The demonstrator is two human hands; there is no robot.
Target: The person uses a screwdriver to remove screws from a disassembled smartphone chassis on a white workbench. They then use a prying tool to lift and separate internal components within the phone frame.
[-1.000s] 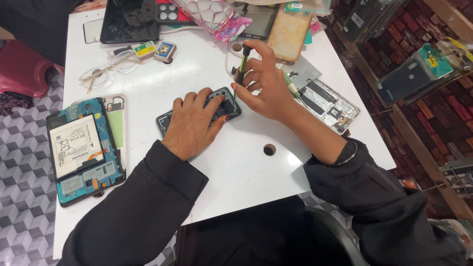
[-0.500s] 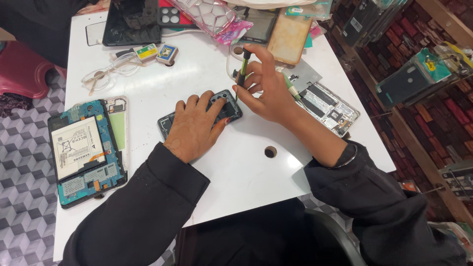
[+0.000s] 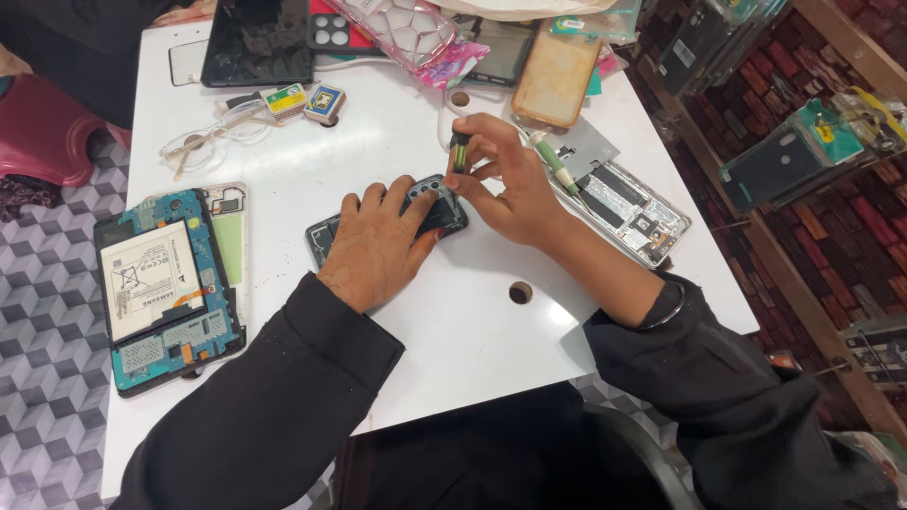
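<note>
Nearest the camera: black sleeves, both arms reaching fwd over white table, which has a small round hole in the top just near the right wrist. Left hand lies flat, palm down, fingers spread over a dark phone w/ its back toward the camera; pressing it to the table, not wrapped round it. Phone sits mid-table, between the two hands, camera end poking out past the fingertips. Right hand pinches a small screwdriver, black/green handle, held upright, tip down at the phone's upper end; grip closed on the handle w/ thumb and fingers. Handling, my read: phone looks light, thin, rigid, smooth-shelled so likely to skate on the slick top unless pinned; prob. fragile around the camera cluster and any open edge. Best hold seems along the long sides or flat palm pressure on the body, clear of the lenses. Driver is light, stiff; pinch near the top for spin. Further out: opened tablet at left edge, blue board and white battery showing; opened phone chassis at right, well apart from the work. Beyond: eyeglasses, two small boxes, clear patterned case, tan case, black slab at far edge.
</note>
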